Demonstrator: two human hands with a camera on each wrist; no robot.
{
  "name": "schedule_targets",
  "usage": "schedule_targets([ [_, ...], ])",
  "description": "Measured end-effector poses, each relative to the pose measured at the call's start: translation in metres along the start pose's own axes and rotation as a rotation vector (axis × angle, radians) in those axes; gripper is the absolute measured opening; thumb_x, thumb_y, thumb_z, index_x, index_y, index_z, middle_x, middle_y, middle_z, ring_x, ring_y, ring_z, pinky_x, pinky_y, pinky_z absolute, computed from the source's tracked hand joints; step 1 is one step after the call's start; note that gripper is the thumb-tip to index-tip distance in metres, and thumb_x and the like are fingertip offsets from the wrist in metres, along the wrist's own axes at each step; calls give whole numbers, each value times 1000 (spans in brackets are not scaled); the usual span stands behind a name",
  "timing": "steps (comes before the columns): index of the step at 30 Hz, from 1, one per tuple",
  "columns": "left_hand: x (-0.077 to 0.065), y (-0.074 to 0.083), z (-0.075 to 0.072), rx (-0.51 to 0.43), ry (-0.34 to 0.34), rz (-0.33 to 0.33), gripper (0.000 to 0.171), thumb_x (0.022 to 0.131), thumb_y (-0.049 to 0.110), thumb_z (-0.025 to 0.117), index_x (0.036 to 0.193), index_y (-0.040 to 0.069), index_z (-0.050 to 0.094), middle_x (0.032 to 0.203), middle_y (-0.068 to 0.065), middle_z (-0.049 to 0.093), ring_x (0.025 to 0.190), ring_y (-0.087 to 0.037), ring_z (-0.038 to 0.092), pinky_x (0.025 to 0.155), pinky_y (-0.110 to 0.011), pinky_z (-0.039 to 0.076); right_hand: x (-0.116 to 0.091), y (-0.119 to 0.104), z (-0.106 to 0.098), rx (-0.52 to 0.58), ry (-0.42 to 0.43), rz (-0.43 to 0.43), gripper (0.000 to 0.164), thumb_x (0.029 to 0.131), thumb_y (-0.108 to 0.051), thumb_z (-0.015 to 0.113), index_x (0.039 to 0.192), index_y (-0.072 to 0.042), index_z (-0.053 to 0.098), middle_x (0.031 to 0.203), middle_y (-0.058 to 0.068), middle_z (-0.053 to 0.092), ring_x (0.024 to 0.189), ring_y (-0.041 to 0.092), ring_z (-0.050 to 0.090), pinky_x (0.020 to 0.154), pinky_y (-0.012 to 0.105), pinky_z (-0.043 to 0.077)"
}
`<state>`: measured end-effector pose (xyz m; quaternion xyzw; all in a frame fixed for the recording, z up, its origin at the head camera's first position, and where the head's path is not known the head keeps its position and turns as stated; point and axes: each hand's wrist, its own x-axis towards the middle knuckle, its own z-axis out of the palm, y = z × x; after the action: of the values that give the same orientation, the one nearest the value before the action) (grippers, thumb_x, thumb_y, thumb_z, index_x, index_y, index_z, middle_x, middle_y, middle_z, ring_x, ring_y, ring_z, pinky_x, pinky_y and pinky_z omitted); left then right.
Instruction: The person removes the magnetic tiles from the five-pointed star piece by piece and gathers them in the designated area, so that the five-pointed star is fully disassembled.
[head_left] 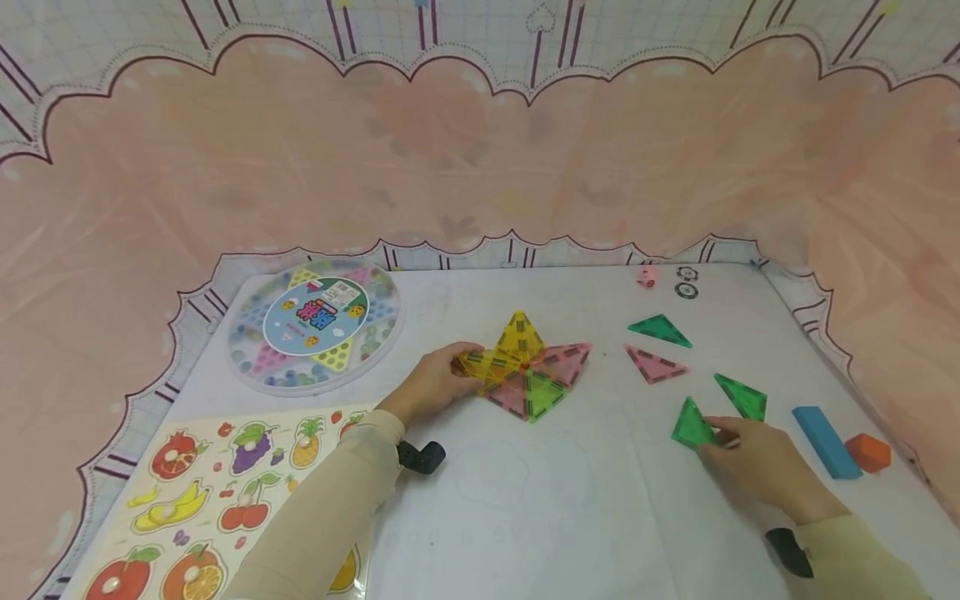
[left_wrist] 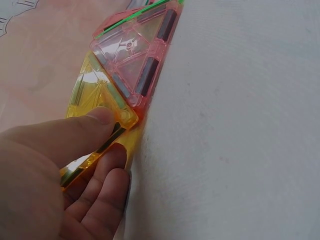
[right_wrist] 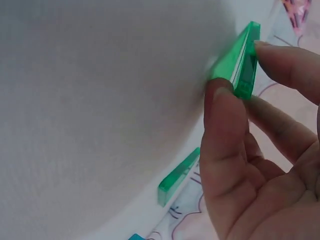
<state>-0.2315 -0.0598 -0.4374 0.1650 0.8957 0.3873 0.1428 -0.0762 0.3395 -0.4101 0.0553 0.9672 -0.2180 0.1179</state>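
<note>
Near the middle of the table lies a star-like cluster of translucent triangular magnetic tiles in yellow, pink and light green. At its left side my left hand pinches a yellow magnetic tile, thumb on top and fingers beneath. A pink tile joins that yellow tile's edge in the left wrist view. My right hand pinches a green magnetic tile between thumb and fingers, tilted up at the table's right side. Just behind this hand lies another green tile.
Farther back are a loose green tile and a pink tile. A blue block and an orange block sit at right. On the left are a round game board and a fruit-picture board.
</note>
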Motion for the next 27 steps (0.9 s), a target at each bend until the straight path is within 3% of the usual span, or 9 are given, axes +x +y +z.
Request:
schedule_targets([
  [7,0,-1,0,-1,-2,3,50,77,29,70,123,29,50,101,6,54,85,-15,49,76,-30,41,8,7,-1,-5,40,-27,58,83,-41,59,118,5,53,96,17,60,87,34,56,69,49,44],
  [14,0,-1,0,1,3,9,49,77,28,69,122,30,50,101,6,55,84,-14,50,76,-29,41,16,12,-5,-2,34,-13,51,83,-35,60,114,5,56,94,15,61,85,31,54,69,49,44],
  [27,0,-1,0,-8,-1,8,49,77,28,70,122,29,50,100,5,55,85,-14,50,75,-29,42,24,15,-9,11,9,31,56,83,-38,59,118,5,53,99,18,59,91,36,52,73,52,42],
])
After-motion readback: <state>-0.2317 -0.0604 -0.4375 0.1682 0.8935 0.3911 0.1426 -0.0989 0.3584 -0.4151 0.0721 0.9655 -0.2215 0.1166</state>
